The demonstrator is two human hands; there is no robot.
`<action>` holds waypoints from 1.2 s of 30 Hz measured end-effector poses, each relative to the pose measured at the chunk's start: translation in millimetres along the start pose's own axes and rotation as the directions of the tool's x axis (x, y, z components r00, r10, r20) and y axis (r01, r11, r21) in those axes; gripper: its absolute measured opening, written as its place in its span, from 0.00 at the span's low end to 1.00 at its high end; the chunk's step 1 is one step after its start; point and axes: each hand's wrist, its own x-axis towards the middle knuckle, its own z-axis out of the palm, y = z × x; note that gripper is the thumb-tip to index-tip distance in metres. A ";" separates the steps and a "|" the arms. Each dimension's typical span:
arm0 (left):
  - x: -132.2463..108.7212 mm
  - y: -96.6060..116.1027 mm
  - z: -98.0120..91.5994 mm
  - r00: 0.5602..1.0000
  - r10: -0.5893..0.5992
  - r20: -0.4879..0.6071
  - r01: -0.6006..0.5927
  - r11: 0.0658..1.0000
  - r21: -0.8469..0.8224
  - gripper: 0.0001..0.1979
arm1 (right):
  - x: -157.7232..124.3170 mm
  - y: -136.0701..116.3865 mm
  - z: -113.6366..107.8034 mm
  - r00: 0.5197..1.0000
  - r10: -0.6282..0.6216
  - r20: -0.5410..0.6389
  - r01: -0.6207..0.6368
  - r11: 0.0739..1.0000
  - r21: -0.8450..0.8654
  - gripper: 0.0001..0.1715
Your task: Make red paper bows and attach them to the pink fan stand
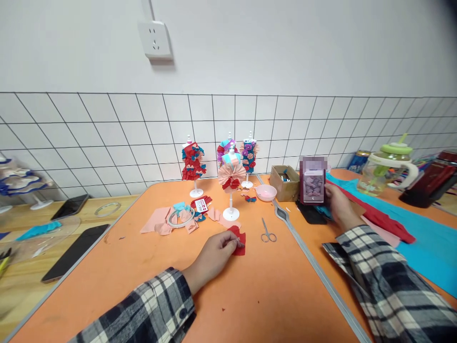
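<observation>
The left hand (217,251) is pinching red cloth (242,244); the right hand (340,206) is clasping a phone (313,182) by one edge, risking toppling it by slackening

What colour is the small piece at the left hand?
Red; the head view shows the small piece.

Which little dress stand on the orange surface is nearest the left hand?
The front dress stand, wearing the wide pleated pink ruffle: its white base is closest to the left hand, while the other three stand farther back.
</observation>
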 end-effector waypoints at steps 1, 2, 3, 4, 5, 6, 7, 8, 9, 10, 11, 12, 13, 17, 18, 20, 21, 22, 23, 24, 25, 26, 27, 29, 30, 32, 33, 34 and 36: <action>0.3 -1.0 0.2 1.000 0.000 0.001 0.000 1.000 -0.004 0.10 | 0.3 1.7 -4.3 0.996 0.058 0.063 -0.065 0.990 0.123 0.23; 0.7 -1.9 0.4 1.000 0.002 0.006 -0.002 1.000 -0.003 0.10 | 0.1 3.0 -7.7 0.986 0.111 0.121 -0.137 0.962 0.235 0.23; 0.9 -2.6 0.5 1.000 0.004 0.013 -0.004 1.000 -0.002 0.10 | -0.2 4.2 -10.0 0.975 0.150 0.163 -0.195 0.928 0.317 0.25; 1.1 -3.1 0.7 1.000 0.007 0.020 -0.007 1.000 0.000 0.10 | -0.5 5.4 -11.4 0.971 0.161 0.178 -0.216 0.909 0.357 0.28; 1.1 -3.3 0.7 1.000 0.011 0.025 -0.011 1.000 0.000 0.10 | -0.7 6.9 -11.8 0.971 0.157 0.181 -0.216 0.901 0.376 0.30; 1.1 -3.4 0.8 0.999 0.012 0.031 -0.012 1.000 -0.001 0.10 | -0.7 8.6 -11.6 0.972 0.146 0.183 -0.208 0.899 0.385 0.31; 0.9 -3.3 0.8 0.999 0.010 0.035 -0.010 1.000 -0.001 0.11 | -0.4 10.6 -10.8 0.974 0.134 0.185 -0.198 0.900 0.389 0.32; 0.8 -3.1 0.8 0.999 0.007 0.038 -0.007 1.000 0.003 0.11 | 0.2 12.9 -9.7 0.975 0.123 0.186 -0.188 0.901 0.390 0.33; 0.6 -3.0 0.7 0.999 0.005 0.042 -0.005 1.000 0.008 0.11 | 1.0 15.4 -8.5 0.977 0.113 0.181 -0.176 0.906 0.386 0.33; 0.4 -2.9 0.7 0.999 0.006 0.045 -0.006 1.000 0.016 0.11 | 2.0 18.0 -7.4 0.980 0.106 0.167 -0.163 0.912 0.376 0.34; 0.2 -3.0 0.6 0.999 0.009 0.047 -0.010 1.000 0.026 0.11 | 2.9 20.5 -6.4 0.983 0.100 0.151 -0.149 0.919 0.366 0.34; 0.1 -3.2 0.6 0.999 0.013 0.047 -0.015 0.999 0.036 0.11 | 3.9 22.8 -5.6 0.986 0.094 0.137 -0.138 0.924 0.356 0.35; 0.0 -3.3 0.5 0.999 0.018 0.047 -0.020 0.999 0.043 0.11 | 4.7 24.7 -5.0 0.988 0.089 0.128 -0.129 0.928 0.351 0.35; 0.3 -3.4 0.1 0.999 0.019 0.048 -0.022 0.998 0.054 0.12 | 6.1 28.5 -3.8 0.988 0.083 0.129 -0.123 0.931 0.344 0.36; 0.6 -3.3 0.0 0.999 0.018 0.048 -0.020 0.998 0.057 0.11 | 5.7 28.4 -3.3 0.989 0.087 0.121 -0.124 0.931 0.343 0.36; 1.1 -3.4 -0.3 0.999 0.012 0.036 -0.014 0.998 0.064 0.11 | 4.2 27.5 -1.7 0.990 0.094 0.104 -0.124 0.933 0.339 0.37; 1.4 -3.7 -0.4 1.000 0.007 0.027 -0.008 0.998 0.063 0.11 | 3.3 26.6 -1.0 0.991 0.094 0.097 -0.122 0.934 0.336 0.37; 1.6 -4.2 -0.5 1.000 0.002 0.019 -0.003 0.998 0.058 0.11 | 2.3 25.6 -0.6 0.991 0.092 0.095 -0.119 0.936 0.333 0.37; 1.7 -4.7 -0.5 1.000 -0.001 0.014 0.000 0.999 0.051 0.11 | 1.5 24.1 -0.6 0.991 0.089 0.099 -0.117 0.937 0.330 0.36; 1.8 -5.1 -0.5 1.000 -0.001 0.011 0.000 0.999 0.043 0.11 | 0.8 22.1 -1.4 0.991 0.084 0.107 -0.115 0.938 0.327 0.35; 1.8 -5.4 -0.4 1.000 0.002 0.009 -0.002 0.999 0.036 0.11 | 0.3 19.3 -3.0 0.992 0.075 0.105 -0.105 0.942 0.320 0.33; 1.7 -5.3 -0.3 1.000 0.006 0.008 -0.006 1.000 0.028 0.11 | 0.0 15.6 -5.3 0.995 0.066 0.079 -0.087 0.948 0.307 0.31; 1.6 -4.9 -0.2 1.000 0.011 0.006 -0.011 1.000 0.017 0.11 | -0.5 10.6 -8.0 0.998 0.057 0.033 -0.064 0.955 0.289 0.29; 1.6 -3.0 -0.2 1.000 0.013 0.005 -0.013 1.000 -0.018 0.10 | -3.0 -3.5 -12.0 0.990 0.041 -0.138 -0.006 0.970 0.244 0.27; 1.8 -1.8 -0.3 1.000 0.010 0.007 -0.009 0.999 -0.037 0.10 | -6.2 -12.6 -11.9 0.970 0.014 -0.245 0.039 0.976 0.214 0.28; 2.7 0.5 -1.0 1.000 -0.011 0.012 0.012 0.998 -0.067 0.09 | -18.5 -34.1 -3.9 0.898 -0.089 -0.431 0.163 0.977 0.139 0.28; 3.3 1.3 -1.5 1.000 -0.025 0.015 0.026 0.997 -0.075 0.09 | -28.3 -45.8 4.4 0.890 -0.182 -0.418 0.244 0.965 0.100 0.27; 3.9 1.9 -2.1 0.999 -0.040 0.019 0.042 0.996 -0.081 0.09 | -40.3 -57.5 15.2 0.913 -0.221 -0.343 0.272 0.956 0.108 0.22; 4.9 2.8 -3.5 0.998 -0.059 0.027 0.061 0.993 -0.106 0.08 | -69.1 -79.4 41.2 0.965 -0.257 0.052 0.240 0.947 0.215 0.14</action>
